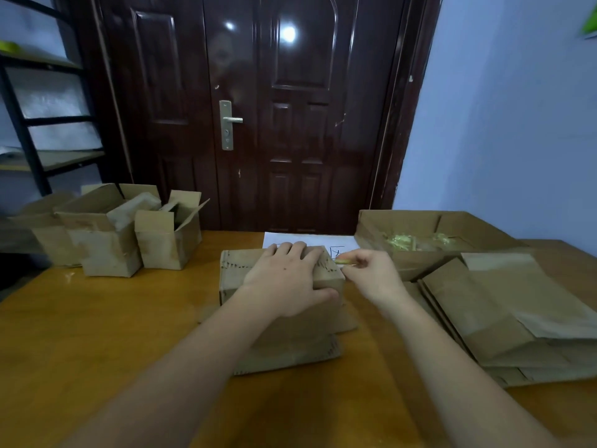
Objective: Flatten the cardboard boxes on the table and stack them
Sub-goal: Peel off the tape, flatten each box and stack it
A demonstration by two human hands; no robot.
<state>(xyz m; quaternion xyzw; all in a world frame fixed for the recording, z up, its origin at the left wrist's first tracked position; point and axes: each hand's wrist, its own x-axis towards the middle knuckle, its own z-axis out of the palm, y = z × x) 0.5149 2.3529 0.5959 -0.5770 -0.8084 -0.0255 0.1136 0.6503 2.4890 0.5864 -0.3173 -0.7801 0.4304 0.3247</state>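
Two bare hands on one brown box (245, 273) in the middle of the wooden table (97, 334). Left hand (284, 279) flat across the top of the box, fingers spread and mostly straight, thumb hooked down over the near right corner. Right hand (371, 273) just beside that corner, fingers curled tight, pinching a thin yellowish strip (344, 262) that looks like tape. Strip poking out from the pinch toward the left hand, close to the box's top right edge. Hard to tell if the strip is stuck to the box or loose.

Under the held box, a flat piece of cardboard (290, 354) on the table, sticking out toward the arms.

Just behind both hands, a white sheet of paper (310, 240) with dark marks, partly hidden by the box.

To the right of the pinching hand, a pile of flat boxes (504, 318), stacked and touching each other. Behind that pile, a big open box (403, 224) with shiny yellowish scraps (416, 242) inside.

Well to the left of the flat hand, a bunch of small open boxes (109, 234), standing up with flaps raised, close together at the far left edge of the table.

Past the table, a dark shiny door (274, 108) with a metal handle (231, 119). A black shelf rack (38, 124) on the far left, a pale blue wall (500, 124) on the right.
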